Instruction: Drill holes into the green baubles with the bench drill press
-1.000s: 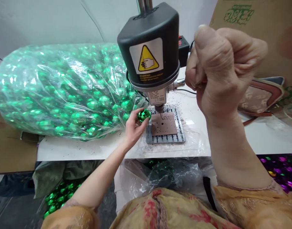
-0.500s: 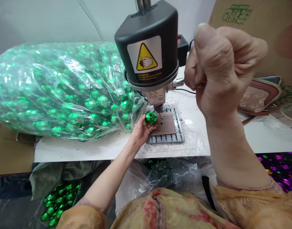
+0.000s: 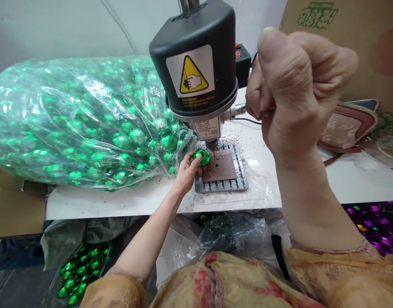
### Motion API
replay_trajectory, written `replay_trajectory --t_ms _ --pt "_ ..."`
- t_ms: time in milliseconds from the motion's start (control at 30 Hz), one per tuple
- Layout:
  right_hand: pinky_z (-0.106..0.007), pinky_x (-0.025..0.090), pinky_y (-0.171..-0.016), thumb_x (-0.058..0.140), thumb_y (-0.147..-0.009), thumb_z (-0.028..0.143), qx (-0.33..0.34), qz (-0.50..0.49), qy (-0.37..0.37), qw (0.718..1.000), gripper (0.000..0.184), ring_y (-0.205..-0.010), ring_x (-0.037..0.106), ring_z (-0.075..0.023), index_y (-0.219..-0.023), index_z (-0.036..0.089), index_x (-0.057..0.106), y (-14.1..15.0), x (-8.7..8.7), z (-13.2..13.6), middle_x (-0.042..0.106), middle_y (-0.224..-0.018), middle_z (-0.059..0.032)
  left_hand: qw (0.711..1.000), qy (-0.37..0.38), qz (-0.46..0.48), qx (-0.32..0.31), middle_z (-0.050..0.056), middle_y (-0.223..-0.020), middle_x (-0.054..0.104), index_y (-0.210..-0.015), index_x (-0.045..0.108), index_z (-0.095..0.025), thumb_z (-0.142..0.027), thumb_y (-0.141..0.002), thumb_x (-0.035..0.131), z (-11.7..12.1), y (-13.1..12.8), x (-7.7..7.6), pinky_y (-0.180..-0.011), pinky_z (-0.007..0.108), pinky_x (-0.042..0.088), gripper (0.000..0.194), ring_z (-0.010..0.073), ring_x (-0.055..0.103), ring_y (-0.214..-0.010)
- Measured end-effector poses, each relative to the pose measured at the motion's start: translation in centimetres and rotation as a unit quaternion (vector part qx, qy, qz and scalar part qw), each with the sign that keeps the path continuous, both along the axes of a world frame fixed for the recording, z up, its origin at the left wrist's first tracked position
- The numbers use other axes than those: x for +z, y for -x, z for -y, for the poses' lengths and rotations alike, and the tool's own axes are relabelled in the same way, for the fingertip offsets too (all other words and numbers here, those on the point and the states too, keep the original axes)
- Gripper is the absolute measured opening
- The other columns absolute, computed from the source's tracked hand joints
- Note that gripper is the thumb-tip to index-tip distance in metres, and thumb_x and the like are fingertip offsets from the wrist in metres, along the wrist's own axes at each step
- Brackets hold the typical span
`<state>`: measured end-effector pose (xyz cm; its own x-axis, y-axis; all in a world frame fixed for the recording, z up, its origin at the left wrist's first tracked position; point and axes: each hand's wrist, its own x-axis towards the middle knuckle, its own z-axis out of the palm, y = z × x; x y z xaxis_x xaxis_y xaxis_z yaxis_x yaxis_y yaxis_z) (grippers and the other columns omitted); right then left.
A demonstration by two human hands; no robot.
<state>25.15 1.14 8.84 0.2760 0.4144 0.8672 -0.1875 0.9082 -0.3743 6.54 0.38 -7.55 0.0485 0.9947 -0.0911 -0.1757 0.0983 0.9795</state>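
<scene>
My left hand (image 3: pixel 187 173) holds a shiny green faceted ornament ball (image 3: pixel 202 157) between its fingertips, just under and left of the drill bit (image 3: pixel 211 145) of a small bench drill press (image 3: pixel 193 64). The ball sits above a brown pad (image 3: pixel 219 166) on the press's slotted metal base (image 3: pixel 220 185). My right hand (image 3: pixel 299 90) is a raised fist closed around the end of the press's feed lever (image 3: pixel 237 111), hiding the handle. Black specks lie around the base.
A huge clear plastic bag of green ornament balls (image 3: pixel 81 124) lies left of the press on a white table (image 3: pixel 103 205). Below the table edge are more green balls (image 3: pixel 81 269) and purple ones (image 3: pixel 376 226). A cardboard box (image 3: pixel 344 42) and a handbag (image 3: pixel 347 130) stand right.
My left hand has brought the green ball rightward, closer under the drill bit. My right fist stays on the lever. The whole view has shifted slightly.
</scene>
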Motion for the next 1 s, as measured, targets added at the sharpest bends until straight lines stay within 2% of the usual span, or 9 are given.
replay_trajectory --t_ms 100,233,433,633,733,800,933,1000 --pt "-0.028 0.018 -0.047 0.071 -0.082 0.035 0.002 -0.003 0.004 1.000 0.050 -0.040 0.032 -0.0032 -0.050 0.018 0.036 0.1 0.0 0.0 0.029 -0.044 0.0064 0.999 -0.002 -0.036 -0.011 -0.003 -0.071 0.064 -0.114 0.060 -0.016 -0.052 -0.073 0.082 -0.3 -0.1 -0.4 -0.044 0.019 0.036 0.059 0.0061 0.055 -0.048" --pt "-0.026 0.020 -0.047 0.070 -0.084 0.030 0.006 -0.001 0.013 1.000 0.049 -0.041 0.032 -0.0017 -0.050 0.017 0.037 0.2 0.1 0.3 0.031 -0.045 0.0066 0.998 -0.007 -0.054 -0.019 -0.005 -0.062 0.058 -0.117 0.058 -0.016 -0.056 -0.075 0.079 -0.3 -0.3 -0.7 -0.038 0.018 0.031 0.061 0.0062 0.051 -0.043" --pt "-0.028 0.020 -0.049 0.066 -0.085 0.037 -0.008 0.003 0.035 0.999 0.050 -0.042 0.032 -0.0025 -0.051 0.018 0.035 0.2 0.1 0.8 0.028 -0.047 0.0057 0.996 -0.033 -0.076 -0.023 -0.003 -0.075 0.062 -0.114 0.061 -0.018 -0.056 -0.071 0.083 -0.3 -1.0 -0.7 -0.038 0.018 0.035 0.061 0.0042 0.051 -0.045" --pt "-0.031 0.019 -0.048 0.067 -0.082 0.045 -0.024 0.008 0.029 0.999 0.051 -0.041 0.030 -0.0039 -0.051 0.019 0.037 0.1 0.0 0.6 0.033 -0.046 0.0051 0.994 -0.030 -0.096 -0.044 -0.002 -0.075 0.064 -0.119 0.063 -0.020 -0.054 -0.072 0.082 -0.3 -1.0 -0.7 -0.039 0.018 0.037 0.061 0.0060 0.050 -0.047" --pt "-0.030 0.016 -0.048 0.069 -0.080 0.044 -0.004 -0.017 -0.008 1.000 0.052 -0.039 0.028 -0.0029 -0.050 0.017 0.037 0.3 0.0 0.5 0.033 -0.044 0.0056 0.993 -0.038 -0.102 -0.042 0.000 -0.079 0.067 -0.119 0.065 -0.021 -0.051 -0.075 0.080 0.0 -1.1 -0.8 -0.043 0.019 0.037 0.055 0.0068 0.050 -0.051" --pt "-0.029 0.017 -0.048 0.068 -0.081 0.044 -0.001 -0.019 0.001 1.000 0.052 -0.039 0.029 -0.0024 -0.050 0.017 0.037 0.4 0.1 0.5 0.034 -0.044 0.0058 0.990 -0.057 -0.124 -0.038 0.001 -0.082 0.068 -0.117 0.067 -0.021 -0.046 -0.074 0.083 0.2 -1.2 -0.7 -0.050 0.020 0.039 0.052 0.0079 0.051 -0.056" --pt "-0.029 0.018 -0.048 0.065 -0.082 0.051 -0.011 -0.018 0.016 1.000 0.054 -0.039 0.030 -0.0036 -0.050 0.018 0.037 0.4 0.1 0.6 0.032 -0.045 0.0059 0.968 -0.111 -0.222 -0.045 -0.001 -0.077 0.065 -0.119 0.069 -0.021 -0.039 -0.072 0.085 0.8 -1.8 -0.7 -0.057 0.022 0.039 0.052 0.0100 0.049 -0.060" --pt "-0.030 0.017 -0.046 0.065 -0.081 0.055 -0.011 -0.019 -0.003 1.000 0.055 -0.038 0.028 -0.0039 -0.050 0.019 0.038 0.4 0.1 0.5 0.031 -0.044 0.0062 0.953 -0.140 -0.267 -0.037 0.002 -0.086 0.068 -0.120 0.068 -0.022 -0.038 -0.074 0.083 0.8 -2.1 -0.8 -0.065 0.025 0.044 0.051 0.0134 0.054 -0.069"
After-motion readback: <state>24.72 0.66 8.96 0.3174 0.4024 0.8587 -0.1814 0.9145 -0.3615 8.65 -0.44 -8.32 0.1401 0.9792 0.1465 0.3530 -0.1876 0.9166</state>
